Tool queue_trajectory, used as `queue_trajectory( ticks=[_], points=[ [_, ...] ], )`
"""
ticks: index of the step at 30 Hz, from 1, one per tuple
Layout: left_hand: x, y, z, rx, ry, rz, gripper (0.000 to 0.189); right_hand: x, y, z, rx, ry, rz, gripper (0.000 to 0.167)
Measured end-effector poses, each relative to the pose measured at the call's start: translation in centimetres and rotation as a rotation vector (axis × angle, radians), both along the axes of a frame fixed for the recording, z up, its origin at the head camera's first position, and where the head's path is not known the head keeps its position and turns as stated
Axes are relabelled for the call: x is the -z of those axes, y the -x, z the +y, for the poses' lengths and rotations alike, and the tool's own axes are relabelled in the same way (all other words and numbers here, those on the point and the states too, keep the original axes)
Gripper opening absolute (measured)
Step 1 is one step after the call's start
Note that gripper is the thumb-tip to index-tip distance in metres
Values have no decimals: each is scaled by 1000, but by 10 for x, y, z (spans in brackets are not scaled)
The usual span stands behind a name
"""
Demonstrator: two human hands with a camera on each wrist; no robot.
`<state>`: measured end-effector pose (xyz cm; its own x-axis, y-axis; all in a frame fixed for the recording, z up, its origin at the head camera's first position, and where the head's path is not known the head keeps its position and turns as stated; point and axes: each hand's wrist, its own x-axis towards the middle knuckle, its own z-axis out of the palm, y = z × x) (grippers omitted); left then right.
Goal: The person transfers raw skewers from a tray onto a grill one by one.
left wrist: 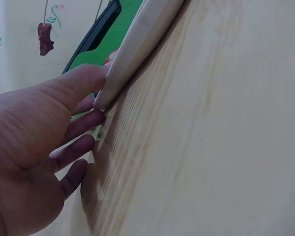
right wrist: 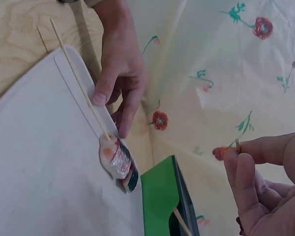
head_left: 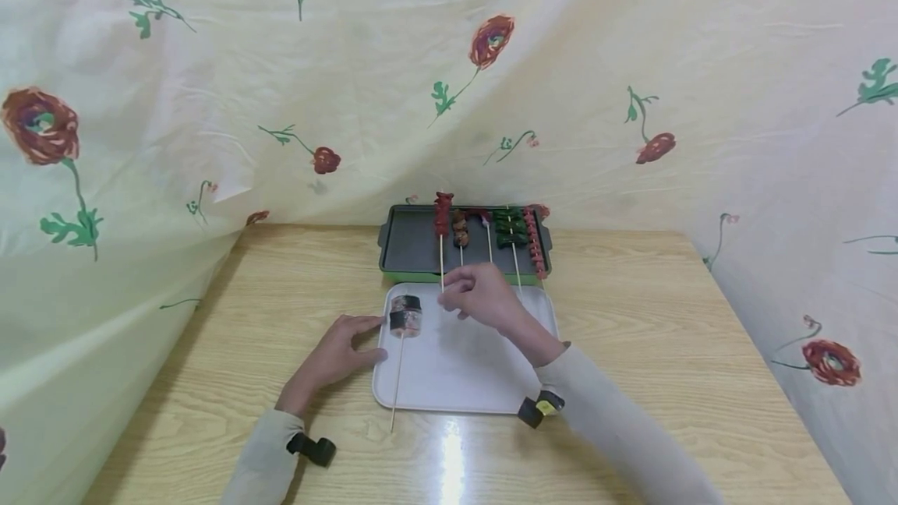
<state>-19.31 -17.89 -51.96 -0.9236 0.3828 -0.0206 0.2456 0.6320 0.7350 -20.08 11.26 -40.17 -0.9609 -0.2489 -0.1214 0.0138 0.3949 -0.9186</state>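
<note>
My right hand [head_left: 484,301] pinches the bare stick of a red meat skewer [head_left: 442,214], raised over the left part of a dark grill pan [head_left: 414,244]. In the right wrist view the stick's end shows between thumb and fingertip. My left hand [head_left: 340,353] rests at the left edge of a white tray [head_left: 463,380], thumb and fingertips at its rim, fingers loosely spread. Near those fingers a skewer of fish-like chunks with dark skin [head_left: 405,316] lies on the tray, its stick reaching past the front rim. The red meat [left wrist: 45,39] also appears in the left wrist view.
On the pan lie a brown meat skewer [head_left: 460,230], a dark red curved skewer [head_left: 479,213], a green vegetable skewer [head_left: 510,226] and a pink skewer [head_left: 535,244]. Several sticks overhang its green front side. A floral cloth [head_left: 561,100] hangs behind the wooden table [head_left: 652,318].
</note>
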Motion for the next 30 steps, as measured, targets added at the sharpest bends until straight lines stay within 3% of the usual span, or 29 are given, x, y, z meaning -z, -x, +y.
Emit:
queue_trajectory(
  ticks=[11,30],
  points=[
    [1,0,-2,8,-5,23,60,9,22,-3,9,16,-70,26],
    [2,1,-1,4,0,19,60,19,37,-5,2,7,-110,24]
  ],
)
